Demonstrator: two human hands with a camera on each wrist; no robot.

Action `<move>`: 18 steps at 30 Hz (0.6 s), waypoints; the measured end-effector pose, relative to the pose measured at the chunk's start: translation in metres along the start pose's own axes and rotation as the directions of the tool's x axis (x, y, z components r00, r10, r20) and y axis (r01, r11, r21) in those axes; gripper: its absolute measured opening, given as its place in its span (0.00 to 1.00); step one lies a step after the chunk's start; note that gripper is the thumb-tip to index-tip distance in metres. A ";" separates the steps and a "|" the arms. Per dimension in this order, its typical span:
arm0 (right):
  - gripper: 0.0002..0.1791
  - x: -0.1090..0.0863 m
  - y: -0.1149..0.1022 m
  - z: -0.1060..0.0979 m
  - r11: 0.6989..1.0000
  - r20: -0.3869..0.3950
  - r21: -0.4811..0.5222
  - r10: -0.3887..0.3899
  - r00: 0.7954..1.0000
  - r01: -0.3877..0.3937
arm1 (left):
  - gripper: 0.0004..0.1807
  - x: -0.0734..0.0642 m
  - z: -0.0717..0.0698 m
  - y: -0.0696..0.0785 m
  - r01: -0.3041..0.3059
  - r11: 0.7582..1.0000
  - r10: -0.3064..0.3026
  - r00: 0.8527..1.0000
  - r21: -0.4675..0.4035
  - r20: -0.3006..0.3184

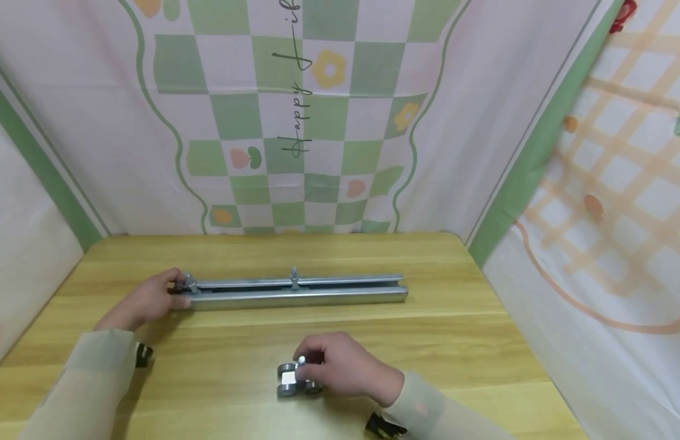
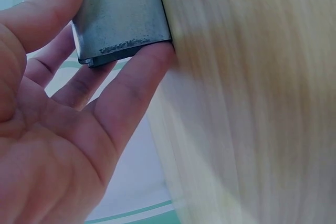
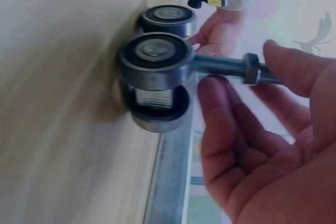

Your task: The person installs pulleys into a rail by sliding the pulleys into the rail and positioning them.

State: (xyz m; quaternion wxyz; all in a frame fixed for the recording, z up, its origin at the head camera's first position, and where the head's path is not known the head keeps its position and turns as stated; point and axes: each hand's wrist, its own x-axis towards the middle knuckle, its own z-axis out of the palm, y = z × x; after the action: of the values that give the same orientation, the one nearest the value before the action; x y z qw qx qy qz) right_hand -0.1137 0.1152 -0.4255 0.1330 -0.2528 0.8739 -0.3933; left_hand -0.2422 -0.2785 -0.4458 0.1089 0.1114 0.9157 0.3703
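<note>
A long metal channel rail [image 1: 296,299] lies crosswise on the table, its slot facing up. My left hand [image 1: 144,302] grips the rail's left end, thumb on the near side; in the left wrist view one finger lies against the cut end of the rail [image 2: 123,14]. Two upright bolts stick out of the slot, one bolt [image 1: 191,283] beside the left fingers and one bolt [image 1: 294,278] near the middle. Nearer to me, my right hand [image 1: 351,370] pinches the threaded bolt [image 3: 220,65] of a roller trolley [image 1: 287,377] with steel wheels. A nut sits on that bolt.
The wooden table [image 1: 444,342] has rounded far corners. A checked green and white cloth [image 1: 329,122] hangs behind it, with more printed cloth [image 1: 609,214] along the right side. Dark devices sit at both wrists.
</note>
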 end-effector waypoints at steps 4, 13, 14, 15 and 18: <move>0.03 -0.001 0.005 0.002 0.999 -0.036 0.041 -0.015 0.999 0.016 | 0.17 0.000 0.000 0.000 -0.006 1.000 0.006 1.000 0.003 -0.007; 0.08 -0.006 0.018 -0.004 0.999 -0.110 0.047 -0.001 0.994 0.007 | 0.17 0.001 0.000 -0.001 0.001 1.000 -0.001 1.000 0.002 -0.005; 0.09 -0.007 0.020 -0.006 0.999 -0.113 0.052 0.005 0.994 0.001 | 0.17 0.001 0.000 -0.001 0.002 1.000 -0.002 1.000 0.003 -0.003; 0.09 -0.008 0.022 -0.008 0.999 -0.116 0.054 0.011 0.993 -0.005 | 0.17 0.001 0.000 -0.001 0.003 1.000 -0.003 1.000 0.003 -0.003; 0.09 -0.013 0.028 -0.015 0.998 -0.130 0.065 0.025 0.991 -0.017 | 0.17 0.002 0.001 0.000 0.005 1.000 -0.005 1.000 0.010 -0.003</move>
State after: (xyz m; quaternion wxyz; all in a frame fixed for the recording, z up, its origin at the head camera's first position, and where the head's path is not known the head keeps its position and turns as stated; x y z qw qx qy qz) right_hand -0.1189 0.1468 -0.4367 0.0878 -0.2130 0.8702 -0.4354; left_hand -0.2435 -0.2778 -0.4464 0.1078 0.1091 0.9180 0.3658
